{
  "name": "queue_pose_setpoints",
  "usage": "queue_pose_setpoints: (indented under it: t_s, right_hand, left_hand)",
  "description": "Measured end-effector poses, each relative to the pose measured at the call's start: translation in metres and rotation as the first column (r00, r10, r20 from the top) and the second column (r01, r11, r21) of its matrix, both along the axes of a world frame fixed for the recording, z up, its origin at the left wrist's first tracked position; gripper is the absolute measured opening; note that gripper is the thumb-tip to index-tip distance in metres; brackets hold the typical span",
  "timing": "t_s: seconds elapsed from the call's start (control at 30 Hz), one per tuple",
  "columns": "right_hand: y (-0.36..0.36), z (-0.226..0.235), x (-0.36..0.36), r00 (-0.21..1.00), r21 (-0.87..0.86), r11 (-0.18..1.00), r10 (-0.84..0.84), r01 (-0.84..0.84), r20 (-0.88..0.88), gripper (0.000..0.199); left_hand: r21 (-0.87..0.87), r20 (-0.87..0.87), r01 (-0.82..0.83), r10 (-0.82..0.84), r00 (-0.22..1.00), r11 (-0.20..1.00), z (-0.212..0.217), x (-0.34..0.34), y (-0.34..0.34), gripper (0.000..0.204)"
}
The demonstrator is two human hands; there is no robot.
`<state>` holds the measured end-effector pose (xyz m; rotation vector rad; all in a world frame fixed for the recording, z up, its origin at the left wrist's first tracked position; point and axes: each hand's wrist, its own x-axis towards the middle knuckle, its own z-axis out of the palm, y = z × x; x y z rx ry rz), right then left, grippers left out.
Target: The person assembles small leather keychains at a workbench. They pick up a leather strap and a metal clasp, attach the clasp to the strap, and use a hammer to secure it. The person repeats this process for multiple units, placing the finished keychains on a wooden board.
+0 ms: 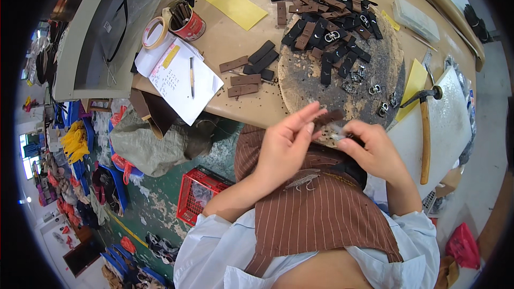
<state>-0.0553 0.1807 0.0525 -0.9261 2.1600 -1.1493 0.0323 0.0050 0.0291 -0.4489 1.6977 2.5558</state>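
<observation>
Over the near edge of the round worn board (300,83), my left hand (285,147) pinches a short brown leather strap (329,118) between thumb and fingers. My right hand (370,147) is closed close beside it, on a small shiny piece that looks like a metal buckle (337,131), partly hidden and blurred. Whether strap and buckle are joined I cannot tell. Farther off on the board lies a heap of black and brown straps (334,18), some with silver buckles (332,36) on them. Several loose buckles (375,90) rest on its right part.
A hammer (425,139) lies on a white slab (447,118) at the right. On the left are an open notebook (174,77) with a pen, a tape roll (155,33) and a red can (191,27) of strips. A red crate (195,195) stands on the floor.
</observation>
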Motion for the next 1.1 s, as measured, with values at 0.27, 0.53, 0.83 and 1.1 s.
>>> queue_pose_setpoints:
  t_s: [0.27, 0.53, 0.83, 1.1]
  right_hand:
    - [-0.007, 0.002, 0.002, 0.921, 0.105, 0.987, -0.072, 0.121, -0.383, 0.022]
    - [-0.009, 0.005, 0.001, 0.907, 0.235, 0.967, 0.006, 0.103, -0.421, 0.022]
    - [0.007, 0.01, -0.027, 0.478, 0.061, 0.998, -0.039, -0.029, 0.878, 0.042]
    - [0.016, 0.005, -0.033, 0.868, -0.088, 0.996, 0.048, -0.004, 0.495, 0.034]
  left_hand:
    - [0.245, 0.082, 0.018, -0.04, 0.996, 0.969, 0.002, -0.004, -0.007, 0.039]
    - [0.128, 0.006, -0.025, 0.024, 1.0, 0.992, -0.001, 0.0, 0.002, 0.038]
    - [-0.37, -0.119, -0.018, -0.028, 0.992, 0.929, -0.007, 0.008, 0.003, 0.034]
    - [0.095, -0.012, 0.054, -0.054, 0.998, 0.994, -0.005, 0.003, -0.006, 0.039]
